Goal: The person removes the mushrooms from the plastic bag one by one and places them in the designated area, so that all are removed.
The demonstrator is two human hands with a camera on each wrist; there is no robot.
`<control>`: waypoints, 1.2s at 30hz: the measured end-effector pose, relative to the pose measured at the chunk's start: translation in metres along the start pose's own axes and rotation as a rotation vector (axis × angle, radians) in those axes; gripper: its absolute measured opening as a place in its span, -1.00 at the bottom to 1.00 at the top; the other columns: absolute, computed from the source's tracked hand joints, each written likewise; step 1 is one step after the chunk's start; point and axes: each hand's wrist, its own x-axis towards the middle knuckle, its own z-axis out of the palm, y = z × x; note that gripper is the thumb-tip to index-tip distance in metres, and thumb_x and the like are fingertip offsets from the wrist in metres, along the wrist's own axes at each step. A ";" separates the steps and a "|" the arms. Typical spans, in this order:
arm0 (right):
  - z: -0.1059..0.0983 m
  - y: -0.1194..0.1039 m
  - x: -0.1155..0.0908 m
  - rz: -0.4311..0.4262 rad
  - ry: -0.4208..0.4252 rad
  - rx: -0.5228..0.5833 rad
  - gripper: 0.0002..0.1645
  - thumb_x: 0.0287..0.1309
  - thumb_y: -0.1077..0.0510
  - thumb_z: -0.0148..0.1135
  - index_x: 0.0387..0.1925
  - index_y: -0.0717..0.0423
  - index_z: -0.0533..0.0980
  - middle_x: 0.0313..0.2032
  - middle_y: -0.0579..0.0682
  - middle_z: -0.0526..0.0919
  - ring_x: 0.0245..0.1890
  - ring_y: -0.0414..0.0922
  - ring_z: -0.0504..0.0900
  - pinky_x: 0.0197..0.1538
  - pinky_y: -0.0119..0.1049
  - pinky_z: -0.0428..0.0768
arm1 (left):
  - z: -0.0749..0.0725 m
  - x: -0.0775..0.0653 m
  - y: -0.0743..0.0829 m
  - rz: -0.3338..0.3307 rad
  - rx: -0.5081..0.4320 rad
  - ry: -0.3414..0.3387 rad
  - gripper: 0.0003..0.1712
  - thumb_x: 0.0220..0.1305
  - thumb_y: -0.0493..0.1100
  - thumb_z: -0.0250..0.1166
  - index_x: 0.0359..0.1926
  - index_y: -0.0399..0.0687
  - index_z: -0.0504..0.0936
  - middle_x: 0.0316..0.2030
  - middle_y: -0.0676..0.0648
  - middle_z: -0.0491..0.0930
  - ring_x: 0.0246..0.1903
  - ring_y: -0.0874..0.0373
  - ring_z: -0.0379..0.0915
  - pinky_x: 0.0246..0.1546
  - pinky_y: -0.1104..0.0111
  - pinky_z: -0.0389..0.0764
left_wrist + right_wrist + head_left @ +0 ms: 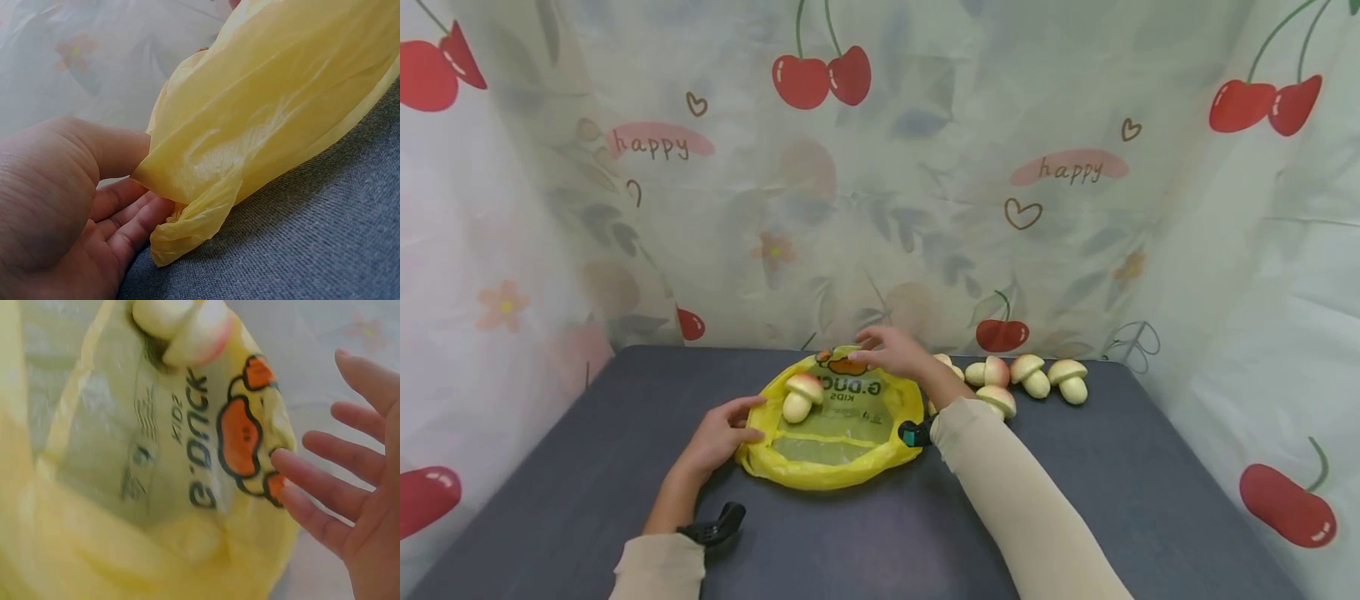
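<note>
A yellow plastic bag (831, 477) lies with its mouth spread wide, its inside showing mirrored "G.DUCK KIDS" lettering and an orange duck print (240, 437). One toy mushroom (802, 395) with a pinkish cap lies inside, toward the left. My left hand (721, 433) pinches the bag's left edge between thumb and fingers; the left wrist view shows a twisted corner (194, 231) of plastic beside the fingertips. At the far rim is my right hand (887, 350), holding nothing, its fingers (331, 487) spread and the lower fingertips right at the printed edge.
Several more toy mushrooms (1028, 375) are grouped right of the bag, some partly hidden behind my right forearm. The dark table (850, 550) meets a cherry-patterned curtain (880, 208) at the back and both sides.
</note>
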 end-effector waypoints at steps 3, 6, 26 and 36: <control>0.011 -0.002 0.005 0.014 -0.043 0.033 -0.45 0.31 -0.02 0.21 0.24 0.14 0.44 0.06 0.16 0.57 -0.07 0.18 0.63 0.01 0.02 0.53 | 0.000 0.000 0.000 -0.004 0.003 -0.003 -0.33 0.19 -0.29 0.35 0.33 -0.20 0.41 0.21 -0.33 0.42 0.03 -0.11 0.46 -0.09 0.23 0.54; 0.022 -0.004 0.010 0.026 -0.068 0.024 -0.45 0.31 -0.06 0.20 0.24 0.10 0.45 0.07 0.14 0.58 -0.05 0.14 0.62 -0.01 0.00 0.54 | 0.000 0.000 0.000 -0.003 0.002 -0.001 -0.34 0.19 -0.29 0.34 0.33 -0.20 0.41 0.21 -0.33 0.41 0.04 -0.11 0.46 -0.08 0.22 0.54; 0.077 -0.017 0.020 -0.015 -0.159 -0.136 -0.23 0.28 -0.19 0.19 0.44 -0.10 0.24 0.33 -0.05 0.36 0.27 -0.05 0.36 0.22 -0.14 0.34 | 0.000 0.001 0.001 0.000 0.013 -0.003 -0.34 0.19 -0.29 0.35 0.33 -0.20 0.41 0.22 -0.32 0.41 0.01 -0.08 0.47 -0.13 0.27 0.54; 0.082 -0.021 0.022 -0.149 -0.305 -0.226 -0.40 0.30 -0.03 0.21 0.34 -0.05 0.36 0.27 -0.08 0.40 0.18 -0.16 0.39 0.17 -0.30 0.34 | 0.001 0.000 0.002 0.005 -0.001 -0.003 -0.35 0.20 -0.31 0.33 0.33 -0.23 0.41 0.19 -0.34 0.43 0.00 -0.10 0.49 -0.13 0.26 0.56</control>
